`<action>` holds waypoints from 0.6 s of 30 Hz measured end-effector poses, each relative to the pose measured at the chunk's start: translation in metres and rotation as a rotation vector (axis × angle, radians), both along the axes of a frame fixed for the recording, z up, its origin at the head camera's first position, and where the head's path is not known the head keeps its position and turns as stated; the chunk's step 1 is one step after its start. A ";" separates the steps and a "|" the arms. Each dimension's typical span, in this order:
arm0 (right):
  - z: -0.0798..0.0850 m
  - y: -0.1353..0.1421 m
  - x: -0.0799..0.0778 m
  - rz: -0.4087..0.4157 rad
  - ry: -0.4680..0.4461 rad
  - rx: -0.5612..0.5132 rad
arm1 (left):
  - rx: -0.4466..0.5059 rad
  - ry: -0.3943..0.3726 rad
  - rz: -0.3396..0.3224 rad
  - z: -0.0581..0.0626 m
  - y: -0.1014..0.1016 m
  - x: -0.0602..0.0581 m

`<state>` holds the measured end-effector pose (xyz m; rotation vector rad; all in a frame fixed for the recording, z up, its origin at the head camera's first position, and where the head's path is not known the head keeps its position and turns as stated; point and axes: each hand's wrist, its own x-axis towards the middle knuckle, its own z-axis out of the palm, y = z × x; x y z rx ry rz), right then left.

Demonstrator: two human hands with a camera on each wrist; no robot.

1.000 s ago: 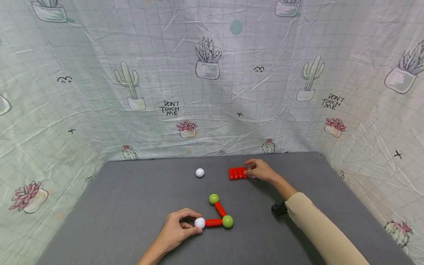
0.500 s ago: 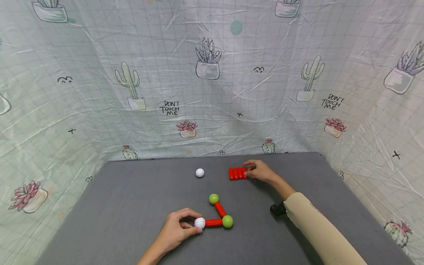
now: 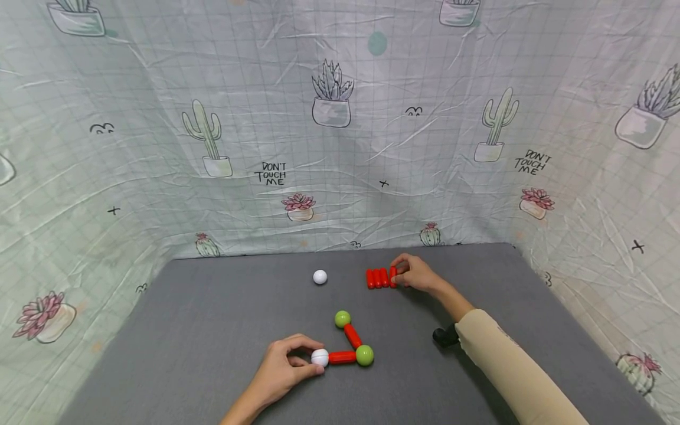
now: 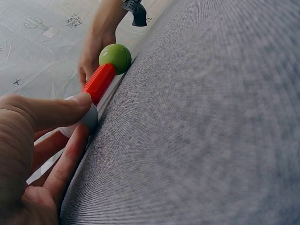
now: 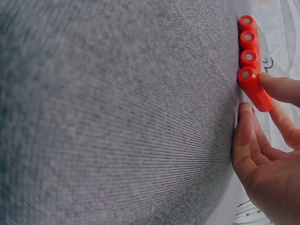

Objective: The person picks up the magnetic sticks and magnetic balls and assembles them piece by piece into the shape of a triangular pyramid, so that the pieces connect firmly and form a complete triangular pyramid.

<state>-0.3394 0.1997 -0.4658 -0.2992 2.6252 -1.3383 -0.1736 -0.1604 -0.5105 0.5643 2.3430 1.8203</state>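
Note:
My left hand [image 3: 287, 361] pinches a white ball [image 3: 320, 358] between thumb and fingers. From that ball a red magnetic stick [image 3: 342, 358] runs right to a green ball [image 3: 364, 355]. A second red stick [image 3: 353, 336] slants from there back to another green ball [image 3: 342, 319]. Farther off, my right hand [image 3: 417, 274] pinches the rightmost red stick [image 5: 255, 89] of a row. Its far part is swung away from the other sticks [image 3: 378, 278], while its grey-tipped end stays close to its neighbour in the right wrist view.
A loose white ball [image 3: 320, 277] lies at the back, left of the row of sticks. Behind the grey table [image 3: 234, 313] hangs a cactus-print cloth [image 3: 244, 118]. A black wrist-worn device [image 3: 445, 336] sits by the right sleeve [image 3: 510, 360].
The rightmost red stick has come away from its row, leaving a gap in the head view. The left hand and the joined sticks and balls stay where they were.

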 end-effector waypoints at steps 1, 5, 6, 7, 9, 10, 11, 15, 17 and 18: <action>0.000 0.000 0.000 0.000 -0.001 -0.001 | -0.001 -0.001 0.002 0.000 0.000 0.000; 0.002 -0.001 0.001 0.002 -0.012 -0.019 | -0.004 -0.004 0.007 0.001 0.000 0.000; 0.002 -0.001 0.002 0.007 -0.013 -0.022 | -0.004 -0.006 0.007 0.001 0.000 0.000; 0.003 -0.001 0.002 0.008 -0.014 -0.027 | -0.003 -0.007 0.008 0.001 0.000 0.000; 0.004 -0.001 0.003 0.006 -0.016 -0.033 | -0.003 -0.007 0.009 0.001 0.000 0.000; 0.004 -0.001 0.004 0.003 -0.020 -0.035 | -0.003 -0.007 0.010 0.001 0.000 0.000; 0.005 -0.001 0.004 -0.001 -0.027 -0.037 | -0.004 -0.007 0.011 0.001 0.000 0.000; 0.006 -0.002 0.004 -0.028 -0.064 -0.047 | -0.007 -0.009 0.012 0.002 0.001 0.000; 0.007 -0.003 0.005 -0.040 -0.077 -0.058 | -0.007 -0.010 0.012 0.002 0.001 0.000; 0.007 -0.003 0.005 -0.043 -0.080 -0.064 | -0.006 -0.011 0.011 0.002 0.001 0.001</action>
